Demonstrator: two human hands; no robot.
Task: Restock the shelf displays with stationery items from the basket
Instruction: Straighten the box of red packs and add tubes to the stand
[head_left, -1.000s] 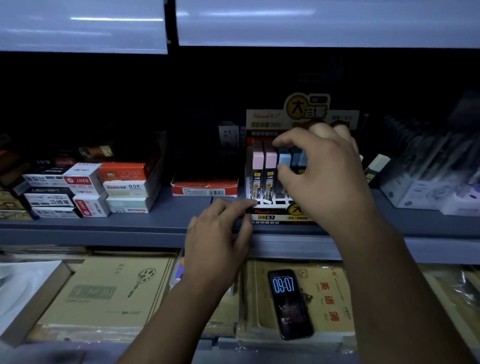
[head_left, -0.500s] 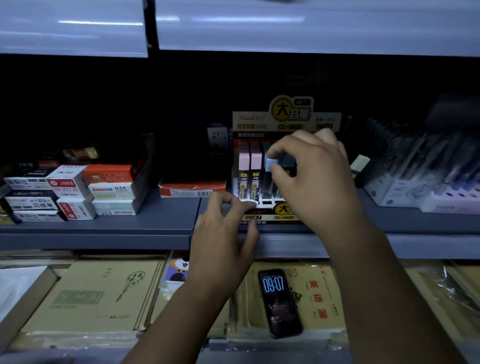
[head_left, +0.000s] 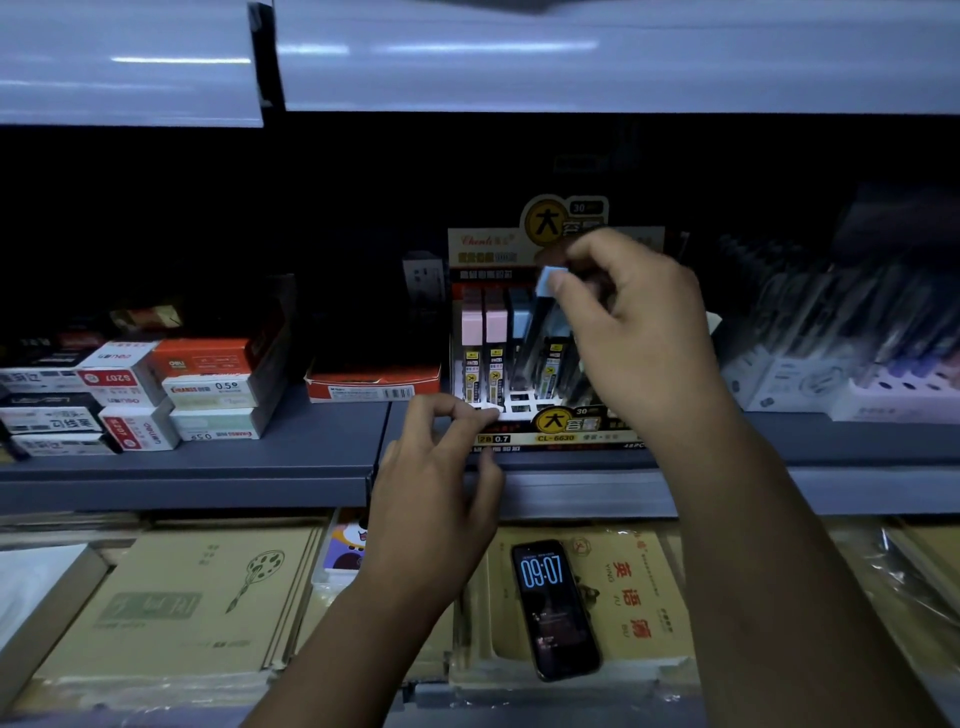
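right hand (head_left: 639, 338): thumb and fingertips pinch the blue-capped lead case (head_left: 548, 278) by its cap; case tilted, partly raised out of the display box (head_left: 558, 427) | left hand (head_left: 441, 467): fingers curled at the box's front left corner; cannot tell whether they grip it | box at the shelf (head_left: 208, 467) front edge

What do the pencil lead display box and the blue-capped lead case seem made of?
Pencil lead display box: probably cardboard, smooth printed finish, judging by its flat die-cut header. Blue-capped lead case: likely plastic, matte opaque cap over apparently clear body.
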